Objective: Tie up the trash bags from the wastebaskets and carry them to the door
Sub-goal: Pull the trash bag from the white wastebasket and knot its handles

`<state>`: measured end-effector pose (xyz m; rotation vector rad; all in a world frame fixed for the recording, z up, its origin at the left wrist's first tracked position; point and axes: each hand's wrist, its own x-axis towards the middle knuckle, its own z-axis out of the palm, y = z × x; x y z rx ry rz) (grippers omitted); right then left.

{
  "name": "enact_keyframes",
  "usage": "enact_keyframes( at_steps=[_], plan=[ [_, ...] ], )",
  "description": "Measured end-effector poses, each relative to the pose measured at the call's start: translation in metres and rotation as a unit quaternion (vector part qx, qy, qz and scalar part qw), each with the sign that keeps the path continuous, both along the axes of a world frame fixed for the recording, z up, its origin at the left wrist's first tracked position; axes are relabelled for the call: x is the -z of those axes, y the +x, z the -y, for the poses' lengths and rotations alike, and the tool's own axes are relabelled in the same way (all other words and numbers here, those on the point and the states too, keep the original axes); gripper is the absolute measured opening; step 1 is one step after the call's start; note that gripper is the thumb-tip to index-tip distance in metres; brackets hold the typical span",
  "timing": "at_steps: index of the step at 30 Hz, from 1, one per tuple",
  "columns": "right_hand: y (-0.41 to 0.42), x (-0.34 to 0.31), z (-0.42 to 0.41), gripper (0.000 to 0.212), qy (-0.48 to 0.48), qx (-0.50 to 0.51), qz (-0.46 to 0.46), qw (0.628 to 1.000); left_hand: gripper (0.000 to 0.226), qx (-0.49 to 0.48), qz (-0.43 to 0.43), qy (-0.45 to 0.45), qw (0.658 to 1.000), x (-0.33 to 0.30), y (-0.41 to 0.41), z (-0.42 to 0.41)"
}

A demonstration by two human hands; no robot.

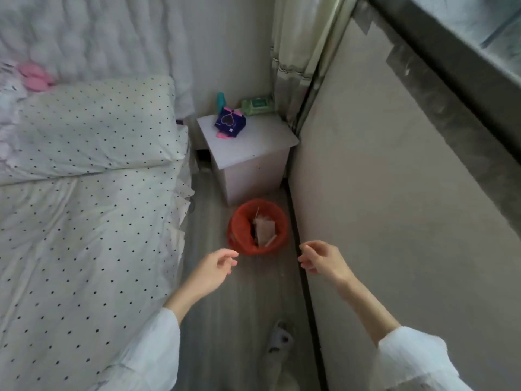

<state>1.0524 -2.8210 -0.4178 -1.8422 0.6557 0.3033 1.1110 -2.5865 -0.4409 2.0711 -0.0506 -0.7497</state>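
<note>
Nearest the camera, two white sleeves enter from 6 o'clock. The left hand (215, 268) is extended over the grey floor (225, 320), fingers loosely curled, holding nothing. The right hand (321, 259) is extended beside the wall panel (394, 221), fingers loosely curled, likewise empty. Neither hand touches the wastebasket.

At 12 o'clock from the hands, between them and slightly beyond, the wastebasket (258, 227) stands on the floor. It is lined with a red trash bag (239, 221) whose mouth is open; paper scraps (263, 228) lie inside.

Just beyond the wastebasket stands a white bedside bench (248, 145), carrying a dark blue packet (229, 122), a teal bottle (220, 101) and a green wipes pack (257, 106).

At 9 o'clock lies the bed (84, 221) with dotted bedding and a pillow (98, 125).
</note>
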Motion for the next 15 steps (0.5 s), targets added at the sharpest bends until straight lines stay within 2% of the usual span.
enact_keyframes(
  at_steps=[6,10,13,15],
  plan=[
    [0.097,0.148,0.038,0.014,-0.011,-0.003,-0.047,0.999,0.030,-0.039,-0.002,0.027,0.999,0.137,0.081,0.022],
    [0.138,0.258,0.048,0.029,-0.066,-0.036,-0.074,0.994,0.036,-0.025,-0.017,0.042,0.999,0.240,0.121,0.033],
    [0.165,0.340,0.056,0.030,-0.113,-0.063,-0.067,0.989,0.040,-0.021,-0.015,0.055,0.998,0.321,0.153,0.037],
    [0.184,0.391,0.063,0.031,-0.153,-0.061,-0.032,0.986,0.041,-0.020,0.010,0.068,0.997,0.371,0.177,0.041]
  ],
)
